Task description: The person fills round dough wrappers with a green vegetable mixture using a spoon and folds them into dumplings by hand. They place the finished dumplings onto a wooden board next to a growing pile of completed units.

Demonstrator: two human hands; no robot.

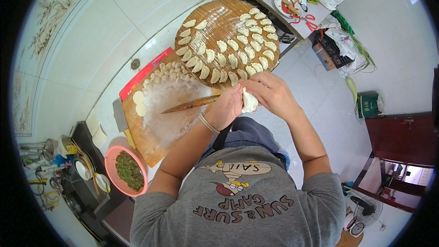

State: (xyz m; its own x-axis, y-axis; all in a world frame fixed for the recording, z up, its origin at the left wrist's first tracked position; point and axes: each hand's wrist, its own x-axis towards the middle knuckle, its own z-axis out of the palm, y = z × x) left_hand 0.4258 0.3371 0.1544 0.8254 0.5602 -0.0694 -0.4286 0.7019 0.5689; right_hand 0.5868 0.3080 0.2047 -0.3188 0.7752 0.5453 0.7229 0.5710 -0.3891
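Between both hands a white dumpling (249, 101) is held in front of my body, its dough partly folded. My left hand (227, 106), with a bracelet at the wrist, grips its left side. The fingers of my right hand (270, 92) pinch its upper edge. Just beyond them is a round wooden board (219, 27) carrying many finished dumplings in rows. Left of my hands lies a floury wooden board (160, 144) with a tapered rolling pin (190, 104), flat dough wrappers (140, 109) and a heap of small dough pieces (171, 71).
A cleaver (121, 121) rests at the wooden board's left edge, near a pink bowl (109, 160) of chopped green filling. A side table at the upper right holds a plate (280, 2) and red-handled scissors (305, 18). A green bag (367, 105) stands on the floor at right.
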